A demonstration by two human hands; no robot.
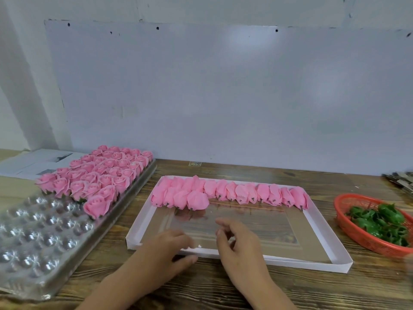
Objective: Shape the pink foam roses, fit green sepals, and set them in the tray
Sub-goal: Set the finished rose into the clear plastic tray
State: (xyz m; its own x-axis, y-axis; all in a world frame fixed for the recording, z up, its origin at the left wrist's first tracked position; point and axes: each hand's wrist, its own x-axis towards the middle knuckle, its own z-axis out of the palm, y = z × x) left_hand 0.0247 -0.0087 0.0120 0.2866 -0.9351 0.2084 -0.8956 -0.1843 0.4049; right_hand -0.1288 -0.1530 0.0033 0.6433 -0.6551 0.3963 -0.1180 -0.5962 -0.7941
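- My left hand [169, 245] and right hand [237, 238], bottom centre, hang loosely curled, grasping nothing I can see.
- Both hover over the white box [324, 264]; buds [225, 193] line its far edge.
- Finished roses [100, 173] fill the tray [44, 238], left.
- Sepals [380, 220] sit in the red basket [348, 229], right.

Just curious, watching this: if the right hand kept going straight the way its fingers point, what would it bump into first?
Probably the right hand, with fingers pointing up-left over the white tray, would meet the front pink roses lying in it. Depth is unclear; it might pass over them.
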